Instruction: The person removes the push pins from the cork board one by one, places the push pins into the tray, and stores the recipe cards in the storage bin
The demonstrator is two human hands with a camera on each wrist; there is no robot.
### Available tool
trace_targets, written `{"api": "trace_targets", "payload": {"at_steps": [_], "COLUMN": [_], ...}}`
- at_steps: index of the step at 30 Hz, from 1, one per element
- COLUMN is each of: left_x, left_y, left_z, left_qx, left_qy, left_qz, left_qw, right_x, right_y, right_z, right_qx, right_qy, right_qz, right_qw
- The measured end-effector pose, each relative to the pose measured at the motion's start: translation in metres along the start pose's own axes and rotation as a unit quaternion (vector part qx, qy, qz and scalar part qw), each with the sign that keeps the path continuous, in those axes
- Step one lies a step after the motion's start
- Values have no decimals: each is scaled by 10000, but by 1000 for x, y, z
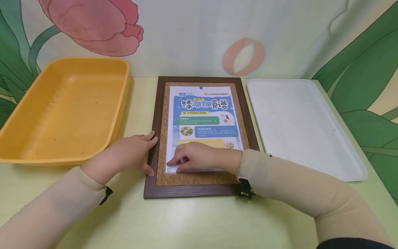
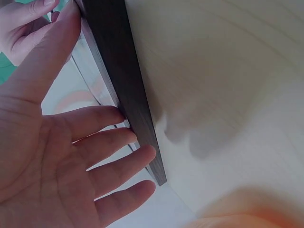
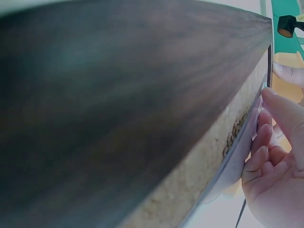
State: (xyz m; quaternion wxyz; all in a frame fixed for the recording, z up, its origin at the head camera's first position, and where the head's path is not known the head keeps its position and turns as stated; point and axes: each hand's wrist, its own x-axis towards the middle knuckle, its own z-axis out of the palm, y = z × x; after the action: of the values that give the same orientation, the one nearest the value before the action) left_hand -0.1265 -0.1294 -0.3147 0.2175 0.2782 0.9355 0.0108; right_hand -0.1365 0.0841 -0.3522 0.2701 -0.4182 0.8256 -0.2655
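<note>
In the head view a brown-framed cork board (image 1: 199, 179) lies on the table, bearing a blue and white printed sheet (image 1: 202, 103). A teal pushpin (image 1: 200, 88) sits at the sheet's top middle. Another pale green pushpin (image 1: 169, 169) is at its lower left corner. My right hand (image 1: 199, 157) reaches across the sheet, index finger and thumb beside that corner pin, the other fingers bent under. My left hand (image 1: 130, 155) rests against the frame's left side with fingers spread; the left wrist view shows its fingertips along the dark frame (image 2: 126, 85).
A yellow tray (image 1: 77, 107) stands left of the board, its near right rim close to my left forearm. To the right is a white tray (image 1: 298, 117). A patterned cloth (image 1: 186, 34) with printed flowers hangs behind the table (image 1: 186, 224).
</note>
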Motion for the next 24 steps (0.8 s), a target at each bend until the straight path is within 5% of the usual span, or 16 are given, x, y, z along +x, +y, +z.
{"api": "trace_targets", "payload": {"at_steps": [24], "left_x": [4], "left_y": [4], "left_z": [-3], "left_qx": [-46], "left_qy": [-264], "left_qz": [-213], "left_qw": [9994], "right_x": [-1], "right_y": [-5], "right_z": [-3], "right_qx": [-452], "right_qy": [-312], "right_qz": [-188], "right_qw": [9983]}}
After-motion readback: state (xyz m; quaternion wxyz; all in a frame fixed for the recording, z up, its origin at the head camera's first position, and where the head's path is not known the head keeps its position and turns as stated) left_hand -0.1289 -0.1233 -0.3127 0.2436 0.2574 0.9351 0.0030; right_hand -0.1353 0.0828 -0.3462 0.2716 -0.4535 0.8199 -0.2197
